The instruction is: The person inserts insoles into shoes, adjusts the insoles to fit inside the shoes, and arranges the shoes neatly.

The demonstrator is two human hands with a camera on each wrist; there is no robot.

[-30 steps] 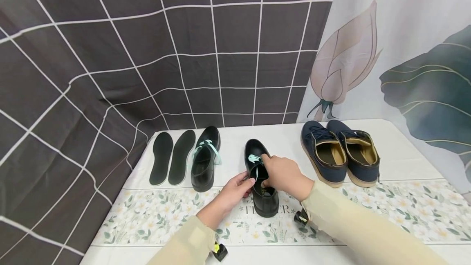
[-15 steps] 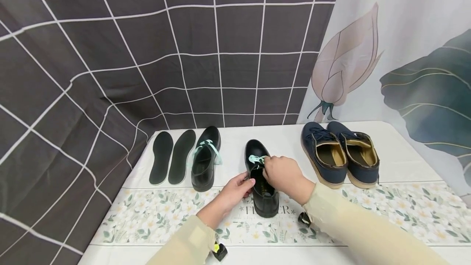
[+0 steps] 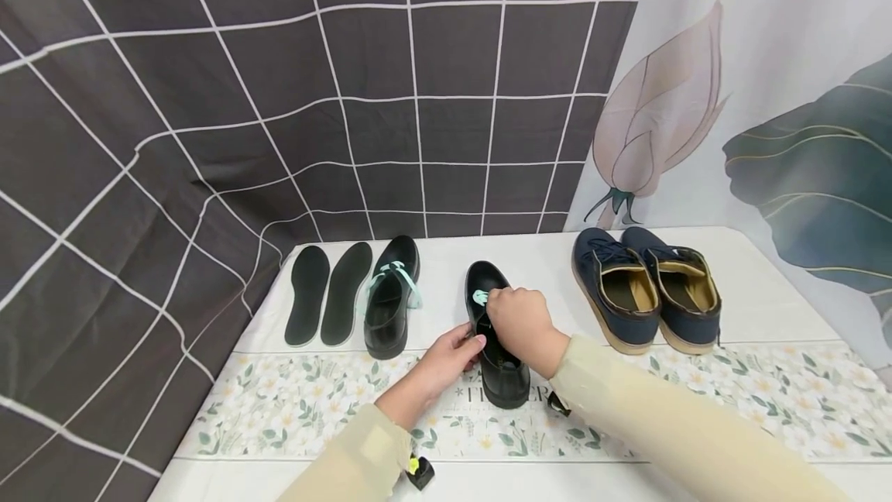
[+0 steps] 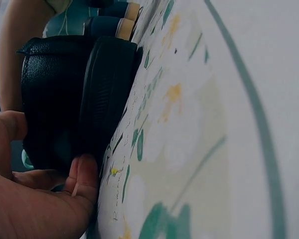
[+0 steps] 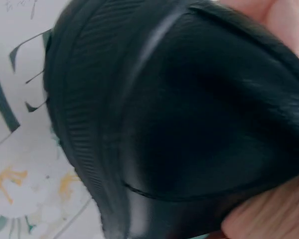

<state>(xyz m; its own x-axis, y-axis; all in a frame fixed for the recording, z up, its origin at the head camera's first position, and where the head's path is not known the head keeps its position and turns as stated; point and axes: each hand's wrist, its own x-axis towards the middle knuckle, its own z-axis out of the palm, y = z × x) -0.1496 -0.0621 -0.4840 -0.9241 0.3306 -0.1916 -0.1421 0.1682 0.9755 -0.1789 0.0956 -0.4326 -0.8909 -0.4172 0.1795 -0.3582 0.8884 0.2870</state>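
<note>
A black leather shoe with mint-green laces stands on the cloth, toe pointing away from me. My left hand grips its left side, thumb at the opening's rim; the left wrist view shows the fingertips low against the shoe wall. Over the tongue and opening is my right hand, its knuckles bent and its fingertips hidden at the shoe's mouth. From the right wrist, the black side of the shoe fills the view, with part of the right hand at the lower corner.
To the left stands the matching black shoe, its mint laces loose, beside two dark insoles lying flat. A pair of navy shoes sits at the right. Behind the floral-banded cloth hangs a dark grid curtain.
My right hand has shifted slightly left over the shoe's tongue, and its thumb, seen inside the opening a second ago, is now hidden. The left hand keeps its hold.
</note>
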